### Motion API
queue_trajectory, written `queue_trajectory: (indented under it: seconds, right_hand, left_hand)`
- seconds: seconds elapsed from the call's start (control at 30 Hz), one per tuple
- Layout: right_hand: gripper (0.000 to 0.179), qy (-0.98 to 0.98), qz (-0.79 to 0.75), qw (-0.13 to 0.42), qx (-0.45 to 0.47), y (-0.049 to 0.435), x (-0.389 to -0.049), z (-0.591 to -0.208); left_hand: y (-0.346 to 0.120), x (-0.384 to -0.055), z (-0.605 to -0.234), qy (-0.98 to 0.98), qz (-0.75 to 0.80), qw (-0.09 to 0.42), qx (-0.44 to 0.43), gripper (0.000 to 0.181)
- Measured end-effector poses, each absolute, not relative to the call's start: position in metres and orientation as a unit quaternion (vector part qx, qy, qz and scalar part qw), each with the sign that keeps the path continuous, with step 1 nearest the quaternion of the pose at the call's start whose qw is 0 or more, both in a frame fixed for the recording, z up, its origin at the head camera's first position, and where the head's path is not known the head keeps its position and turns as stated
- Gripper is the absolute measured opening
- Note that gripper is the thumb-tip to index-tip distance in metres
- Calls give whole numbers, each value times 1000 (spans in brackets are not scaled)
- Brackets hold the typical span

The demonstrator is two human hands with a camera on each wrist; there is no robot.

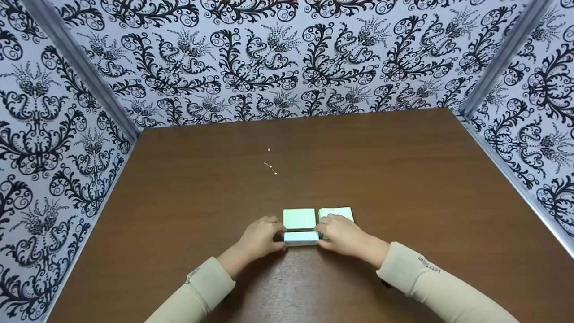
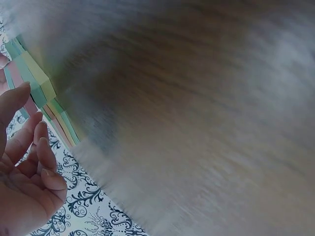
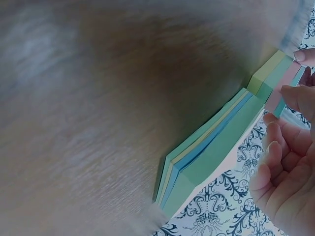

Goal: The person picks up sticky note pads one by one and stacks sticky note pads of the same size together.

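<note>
Near the front of the brown table, both hands are at a small layered block of sticky notes (image 1: 301, 238) with a pale top. My left hand (image 1: 260, 235) pinches its left end between thumb and fingers, and my right hand (image 1: 343, 234) pinches the right end. Green, yellow and pink layers show on the held block in the left wrist view and the right wrist view. Just behind it lies a pale green pad of sticky notes (image 1: 299, 218). Another stack of sticky notes (image 1: 337, 212) sits to the right, partly hidden under the right hand; its green, yellow and blue layers show in the right wrist view.
The brown wooden table (image 1: 215, 179) stretches away behind the pads. Patterned black-and-white panels (image 1: 278, 58) stand around its back and sides, with grey metal posts (image 1: 85, 67) at the corners. Small light glints lie on the tabletop.
</note>
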State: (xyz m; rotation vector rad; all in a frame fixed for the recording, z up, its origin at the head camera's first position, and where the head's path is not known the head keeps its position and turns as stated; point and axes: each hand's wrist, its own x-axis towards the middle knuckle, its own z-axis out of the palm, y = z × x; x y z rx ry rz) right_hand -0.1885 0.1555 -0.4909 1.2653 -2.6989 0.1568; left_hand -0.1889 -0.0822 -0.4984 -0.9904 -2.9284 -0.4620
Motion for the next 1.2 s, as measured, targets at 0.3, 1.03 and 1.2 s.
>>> queue_trajectory:
  seconds: [0.3, 1.03, 1.2]
  right_hand:
    - [15, -894, 59, 94, 433, 155, -190, -493]
    - [20, -905, 62, 74, 415, 156, -187, -488]
    - [18, -904, 64, 75, 416, 156, -188, -489]
  left_hand:
    - [-83, -188, -500, -937, -154, 3, -315, 26]
    - [-88, -187, -498, -936, -190, -12, -296, 29]
    - [-86, -187, -499, -935, -191, -8, -297, 27]
